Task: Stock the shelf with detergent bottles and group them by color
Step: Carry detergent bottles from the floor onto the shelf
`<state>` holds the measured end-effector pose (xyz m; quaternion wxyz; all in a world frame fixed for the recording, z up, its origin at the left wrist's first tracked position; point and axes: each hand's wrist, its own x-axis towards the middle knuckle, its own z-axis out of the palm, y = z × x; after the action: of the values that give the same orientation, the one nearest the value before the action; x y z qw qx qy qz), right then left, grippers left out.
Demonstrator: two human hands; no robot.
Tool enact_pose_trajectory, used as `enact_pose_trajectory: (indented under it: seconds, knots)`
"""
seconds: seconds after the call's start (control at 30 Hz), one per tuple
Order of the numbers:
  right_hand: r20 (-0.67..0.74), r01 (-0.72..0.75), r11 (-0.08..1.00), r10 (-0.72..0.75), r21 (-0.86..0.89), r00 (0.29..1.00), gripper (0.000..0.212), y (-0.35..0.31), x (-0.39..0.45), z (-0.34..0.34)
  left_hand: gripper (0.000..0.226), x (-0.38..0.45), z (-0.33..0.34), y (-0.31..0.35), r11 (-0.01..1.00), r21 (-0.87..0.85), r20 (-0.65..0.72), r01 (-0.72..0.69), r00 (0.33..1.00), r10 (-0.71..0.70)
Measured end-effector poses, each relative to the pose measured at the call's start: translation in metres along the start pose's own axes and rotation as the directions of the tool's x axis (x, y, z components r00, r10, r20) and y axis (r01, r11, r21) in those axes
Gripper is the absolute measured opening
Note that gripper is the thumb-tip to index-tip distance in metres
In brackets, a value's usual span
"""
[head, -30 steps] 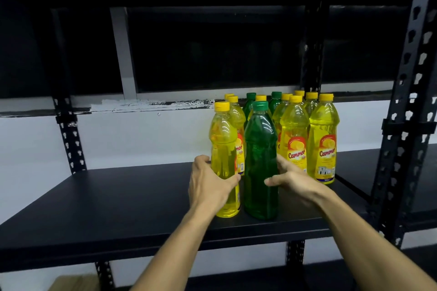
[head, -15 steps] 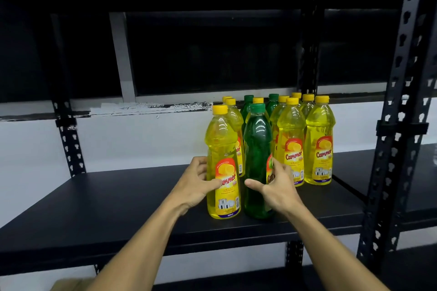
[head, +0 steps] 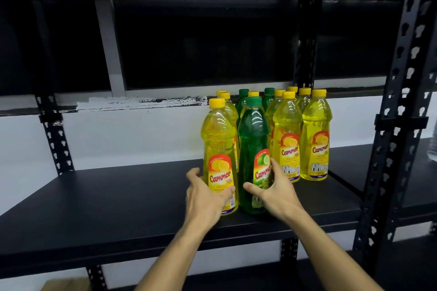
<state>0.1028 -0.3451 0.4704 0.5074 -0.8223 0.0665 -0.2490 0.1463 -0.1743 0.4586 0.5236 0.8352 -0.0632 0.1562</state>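
Note:
A yellow detergent bottle (head: pixel 218 144) and a green detergent bottle (head: pixel 253 144) stand upright side by side near the front of the black shelf (head: pixel 113 198). My left hand (head: pixel 204 197) wraps the lower part of the yellow bottle. My right hand (head: pixel 275 192) grips the lower right side of the green bottle, partly covering its label. Behind them stand several yellow bottles (head: pixel 315 139) and two green bottles (head: pixel 243 99), mostly hidden by the front ones.
A black perforated upright (head: pixel 399 106) rises at the right, with another shelf board (head: pixel 402 172) beyond it. A rear upright (head: pixel 56 139) stands at the left. The shelf's left half (head: pixel 94 196) is bare. A cardboard box corner (head: pixel 66 284) shows below.
Both front bottles have been turned so their labels face me. My hands shifted around the bottles' lower parts, and the view moved slightly closer.

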Motion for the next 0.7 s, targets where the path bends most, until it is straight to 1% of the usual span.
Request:
enact_pose_trajectory:
  seconds: [0.07,0.1,0.17,0.23,0.37,0.53,0.67,0.7]
  knots:
    - [-0.115,-0.019,0.992,0.005,-0.121,0.993,0.093,0.003,0.0,0.006,0.079,0.002,0.003,-0.001,0.999,-0.016,0.009,-0.028,1.0,0.028]
    - [-0.148,-0.024,0.987,0.001,-0.158,0.989,0.094,0.004,0.002,0.008,0.073,0.003,0.004,-0.001,0.999,-0.011,0.024,-0.041,0.999,0.042]
    - [-0.161,-0.02,0.98,-0.012,-0.196,0.987,0.092,0.002,0.008,0.01,0.067,0.009,0.007,0.0,0.998,0.008,0.049,-0.068,0.997,0.068]
    - [-0.152,-0.041,0.972,0.005,-0.23,0.988,0.091,0.002,0.017,0.011,0.064,0.017,0.013,0.001,0.996,0.028,0.056,-0.079,0.995,0.077]
    - [-0.203,-0.085,0.925,0.009,-0.369,0.979,0.085,0.0,0.033,0.012,0.067,0.032,0.029,0.005,0.983,0.174,-0.013,-0.056,0.998,0.06]
    - [-0.226,-0.132,0.887,0.032,-0.442,0.974,0.083,-0.005,0.051,0.017,0.071,0.045,0.043,0.009,0.98,0.193,-0.024,-0.037,0.999,0.042]
    - [-0.232,-0.128,0.868,0.014,-0.48,0.973,0.098,-0.006,0.057,0.02,0.073,0.055,0.049,0.009,0.978,0.205,-0.037,-0.032,0.998,0.04]
    - [-0.239,-0.12,0.864,-0.001,-0.489,0.971,0.099,-0.006,0.058,0.021,0.073,0.057,0.051,0.009,0.978,0.207,-0.04,-0.033,0.998,0.042]
